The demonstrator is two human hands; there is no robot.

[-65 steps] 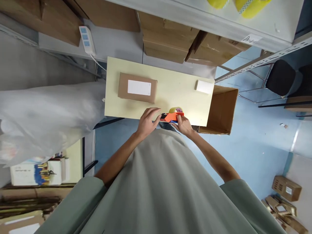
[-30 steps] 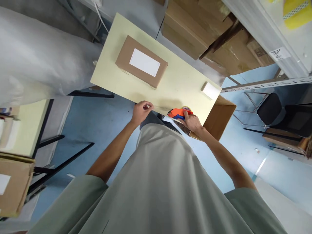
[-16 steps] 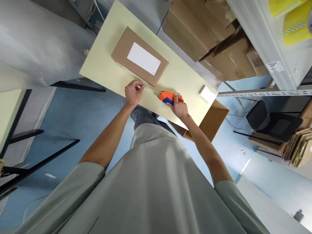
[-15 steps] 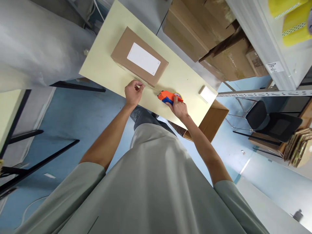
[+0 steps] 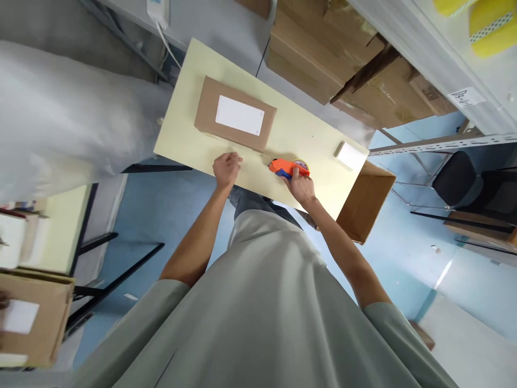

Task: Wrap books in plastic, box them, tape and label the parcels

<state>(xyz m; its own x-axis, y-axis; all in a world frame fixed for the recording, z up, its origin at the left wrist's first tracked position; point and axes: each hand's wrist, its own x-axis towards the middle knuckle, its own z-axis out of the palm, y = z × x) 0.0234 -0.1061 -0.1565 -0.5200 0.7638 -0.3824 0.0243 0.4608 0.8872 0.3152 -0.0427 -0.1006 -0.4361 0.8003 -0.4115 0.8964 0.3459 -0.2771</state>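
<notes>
Since the earliest frame, tape dispenser point(image 5: 283, 166) shifted farther in from the near edge of the tabletop point(image 5: 323, 180); left grip point(image 5: 226, 168) moved off it to near the long front side of the taped-up carton point(image 5: 207, 105). Whole view also tilted. Against the latest earlier frame, left fingers are curled in tighter.

Carton is shut, white label point(image 5: 239, 115) on top; contents can't be seen. Open box point(image 5: 365, 196) is placed at the right end of the tabletop, only brown inner walls seen. Yellow-edged tape roll point(image 5: 301, 162) is carried by the dispenser. Big white bag point(image 5: 81, 124) at left, contents not readable.

Orange-and-blue dispenser is held by right grip point(image 5: 299, 187), fingers closed around it, just beside the carton's near right corner. Left grip is closed; whether tape is pinched can't be told. White block point(image 5: 351, 156) is set near the tabletop's right end.
</notes>
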